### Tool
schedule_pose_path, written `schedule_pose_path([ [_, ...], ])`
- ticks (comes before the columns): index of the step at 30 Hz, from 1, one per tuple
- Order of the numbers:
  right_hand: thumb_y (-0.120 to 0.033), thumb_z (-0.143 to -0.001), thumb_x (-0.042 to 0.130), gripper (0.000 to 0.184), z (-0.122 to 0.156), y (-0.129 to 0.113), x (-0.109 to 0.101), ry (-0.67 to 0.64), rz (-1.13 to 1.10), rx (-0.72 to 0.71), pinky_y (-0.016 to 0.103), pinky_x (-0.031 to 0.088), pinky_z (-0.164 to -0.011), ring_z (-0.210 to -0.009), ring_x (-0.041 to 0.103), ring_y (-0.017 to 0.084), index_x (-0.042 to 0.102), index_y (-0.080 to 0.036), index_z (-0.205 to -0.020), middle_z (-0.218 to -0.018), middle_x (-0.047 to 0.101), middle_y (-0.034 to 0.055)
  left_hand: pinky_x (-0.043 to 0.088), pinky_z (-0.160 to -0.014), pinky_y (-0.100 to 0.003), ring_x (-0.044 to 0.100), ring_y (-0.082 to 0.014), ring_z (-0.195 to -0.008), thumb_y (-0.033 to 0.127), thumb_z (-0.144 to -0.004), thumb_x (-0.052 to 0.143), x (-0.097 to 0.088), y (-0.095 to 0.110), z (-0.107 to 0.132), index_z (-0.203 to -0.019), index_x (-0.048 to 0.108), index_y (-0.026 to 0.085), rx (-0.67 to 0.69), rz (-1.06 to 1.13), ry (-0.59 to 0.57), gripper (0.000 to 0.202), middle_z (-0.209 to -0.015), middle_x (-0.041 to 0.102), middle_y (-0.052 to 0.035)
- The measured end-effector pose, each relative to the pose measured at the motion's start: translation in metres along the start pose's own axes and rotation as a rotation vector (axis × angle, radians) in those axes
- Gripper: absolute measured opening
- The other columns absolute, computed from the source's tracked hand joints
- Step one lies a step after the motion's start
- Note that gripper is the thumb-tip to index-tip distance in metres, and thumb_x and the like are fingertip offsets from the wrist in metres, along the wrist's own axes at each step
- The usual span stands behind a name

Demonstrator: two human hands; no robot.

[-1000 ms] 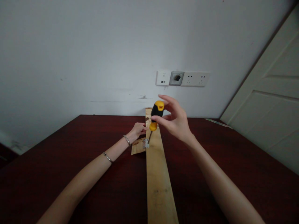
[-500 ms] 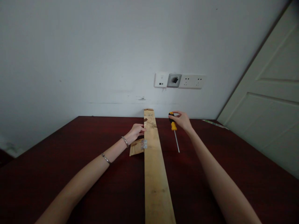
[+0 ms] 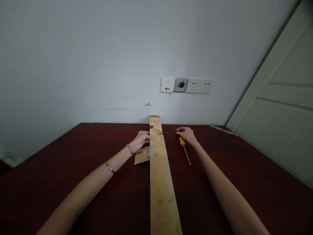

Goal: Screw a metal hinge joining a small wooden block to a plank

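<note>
A long pale wooden plank [image 3: 160, 176] lies down the middle of a dark red table [image 3: 73, 169]. My left hand [image 3: 141, 138] rests flat against the plank's left edge, fingers stretched out. Just below it a small metal hinge [image 3: 149, 151] joins the plank to a small brown wood piece [image 3: 141, 155]. My right hand [image 3: 186, 134] lies on the yellow and black handle of a screwdriver [image 3: 183, 146], which lies on the table right of the plank, shaft pointing toward me. The fingers curl over the handle.
A white wall stands behind the table with a row of sockets [image 3: 186, 85]. A pale door [image 3: 281, 107] leans in at the right. A thin strip [image 3: 223, 130] lies at the table's far right edge.
My right hand lifted the screwdriver off the hinge, carried it right of the plank and laid it on the table. The left hand stayed at the plank's edge.
</note>
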State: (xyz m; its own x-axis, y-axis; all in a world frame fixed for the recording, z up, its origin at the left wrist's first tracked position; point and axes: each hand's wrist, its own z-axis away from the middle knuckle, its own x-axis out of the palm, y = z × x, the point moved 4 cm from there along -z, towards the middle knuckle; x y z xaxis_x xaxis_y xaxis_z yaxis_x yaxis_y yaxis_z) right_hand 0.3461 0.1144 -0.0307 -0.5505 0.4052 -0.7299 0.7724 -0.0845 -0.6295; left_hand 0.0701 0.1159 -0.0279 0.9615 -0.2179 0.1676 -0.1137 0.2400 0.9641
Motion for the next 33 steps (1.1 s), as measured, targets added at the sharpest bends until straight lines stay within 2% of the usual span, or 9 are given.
schedule_pose_path([
  [13,-0.040,-0.068,0.065,0.040,0.002,0.008,0.011,-0.072,0.070,0.025,0.025,0.048,-0.069,-0.080,0.065,0.019,0.069,-0.018,-0.101,-0.088,0.071,0.0067,0.053,-0.061,-0.027,0.064,-0.0164,-0.065,-0.007,-0.064,0.058,-0.001,-0.001,-0.003,-0.083,0.067,0.004,-0.009,0.002,0.003,0.024,-0.077,0.069,-0.0108],
  [21,-0.040,-0.070,0.062,0.039,0.006,0.005,0.010,-0.097,0.148,0.040,0.028,0.046,-0.080,-0.096,0.062,0.022,0.067,-0.019,-0.103,-0.099,0.069,0.0080,0.052,-0.060,-0.027,0.064,-0.0160,-0.062,-0.008,-0.063,0.058,-0.001,-0.001,-0.002,-0.082,0.068,0.004,-0.003,0.009,-0.007,0.024,-0.075,0.068,-0.0107],
  [24,-0.043,-0.071,0.061,0.042,0.009,0.003,0.009,-0.105,0.188,0.058,0.030,0.045,-0.083,-0.102,0.061,0.025,0.065,-0.019,-0.106,-0.105,0.067,0.0096,0.052,-0.061,-0.027,0.064,-0.0159,-0.062,-0.007,-0.063,0.058,0.000,0.000,-0.001,-0.080,0.068,0.005,0.000,0.011,-0.011,0.023,-0.074,0.068,-0.0102],
  [30,-0.058,-0.074,0.054,0.067,0.018,-0.009,0.000,-0.100,0.266,0.088,0.037,0.044,-0.085,-0.109,0.057,0.031,0.052,-0.013,-0.124,-0.113,0.062,0.0183,0.053,-0.062,-0.028,0.064,-0.0169,-0.064,-0.006,-0.061,0.059,0.000,0.001,-0.001,-0.078,0.068,0.005,0.005,0.013,-0.015,0.022,-0.076,0.069,-0.0104],
  [33,-0.056,-0.080,0.048,0.064,0.025,-0.020,-0.010,-0.072,0.303,0.098,0.039,0.043,-0.086,-0.109,0.056,0.033,0.049,-0.008,-0.123,-0.113,0.060,0.0225,0.053,-0.061,-0.027,0.064,-0.0164,-0.063,-0.006,-0.061,0.059,0.000,0.000,-0.002,-0.077,0.068,0.005,0.005,0.011,-0.015,0.022,-0.076,0.069,-0.0105],
])
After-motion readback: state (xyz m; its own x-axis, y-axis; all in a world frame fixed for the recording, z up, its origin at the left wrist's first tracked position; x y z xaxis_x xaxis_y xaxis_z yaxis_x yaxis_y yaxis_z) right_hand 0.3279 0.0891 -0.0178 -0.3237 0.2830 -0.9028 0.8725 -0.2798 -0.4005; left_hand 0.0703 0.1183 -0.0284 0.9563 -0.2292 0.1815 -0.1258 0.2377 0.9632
